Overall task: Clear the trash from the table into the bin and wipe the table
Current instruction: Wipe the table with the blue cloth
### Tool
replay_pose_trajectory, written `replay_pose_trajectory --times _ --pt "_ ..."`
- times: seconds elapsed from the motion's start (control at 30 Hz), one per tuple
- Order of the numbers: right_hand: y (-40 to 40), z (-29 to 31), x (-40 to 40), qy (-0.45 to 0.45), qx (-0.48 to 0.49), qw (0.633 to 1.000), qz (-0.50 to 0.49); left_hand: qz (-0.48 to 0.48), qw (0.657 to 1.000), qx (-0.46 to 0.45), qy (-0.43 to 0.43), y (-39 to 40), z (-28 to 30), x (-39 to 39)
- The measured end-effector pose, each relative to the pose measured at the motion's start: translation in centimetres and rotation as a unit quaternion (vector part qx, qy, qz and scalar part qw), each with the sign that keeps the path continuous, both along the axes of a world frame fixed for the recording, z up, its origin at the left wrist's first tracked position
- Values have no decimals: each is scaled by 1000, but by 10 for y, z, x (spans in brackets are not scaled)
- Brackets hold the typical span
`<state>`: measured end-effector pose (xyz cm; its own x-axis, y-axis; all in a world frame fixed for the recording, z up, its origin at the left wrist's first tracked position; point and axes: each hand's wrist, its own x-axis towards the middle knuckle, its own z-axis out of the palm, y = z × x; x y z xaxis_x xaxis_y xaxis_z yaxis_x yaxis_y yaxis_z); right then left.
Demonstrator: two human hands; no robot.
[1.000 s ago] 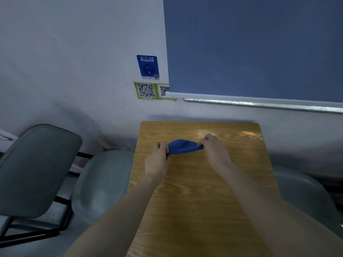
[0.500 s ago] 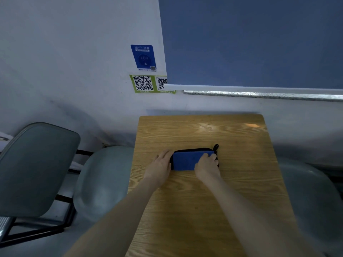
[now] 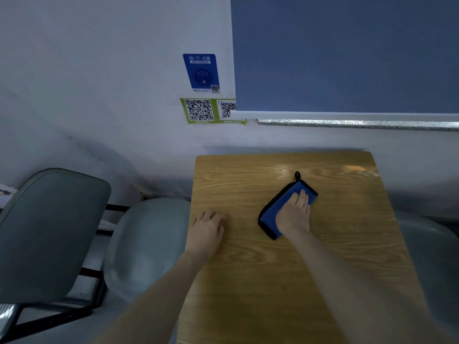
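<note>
while the right hand [image 3: 294,214] lies flat, palm down, fingers together, pressing on the folded blue cloth [image 3: 278,209], the left hand [image 3: 206,232] rests palm down with loosely spread fingers on the wooden table [image 3: 285,281], holding nothing, right at the table's left edge. the cloth lies diagonally in the far half of the tabletop, slightly right of centre, its black-trimmed edge showing around the hand and its small black hanging loop [image 3: 297,175] pointing toward the far edge. bare wood surrounds the cloth on every side: a strip between the loop and the far edge, a broad band to the right edge, a gap to the left hand, and the whole near half of the table apart from the two forearms crossing it. the far edge of the table sits against the white wall [image 3: 99,95], below a blue panel [image 3: 347,50] and some qr-code stickers [image 3: 200,111]. grey chairs [image 3: 49,232] stand off the left side, one seat just beside the table edge, and another grey seat [image 3: 432,256] shows beyond the right edge.
</note>
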<state>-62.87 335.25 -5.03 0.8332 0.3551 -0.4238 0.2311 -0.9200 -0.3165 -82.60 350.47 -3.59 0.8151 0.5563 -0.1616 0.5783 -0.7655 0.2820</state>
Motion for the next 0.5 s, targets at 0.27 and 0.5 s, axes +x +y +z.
replay_pose_trajectory --times 0.27,0.5 --pt "43 -17 11 -78 4 997 22 67 997 27 -21 27 -13 -33" --pt "72 -28 22 -132 25 976 174 160 980 -84 -80 25 -25 -49"
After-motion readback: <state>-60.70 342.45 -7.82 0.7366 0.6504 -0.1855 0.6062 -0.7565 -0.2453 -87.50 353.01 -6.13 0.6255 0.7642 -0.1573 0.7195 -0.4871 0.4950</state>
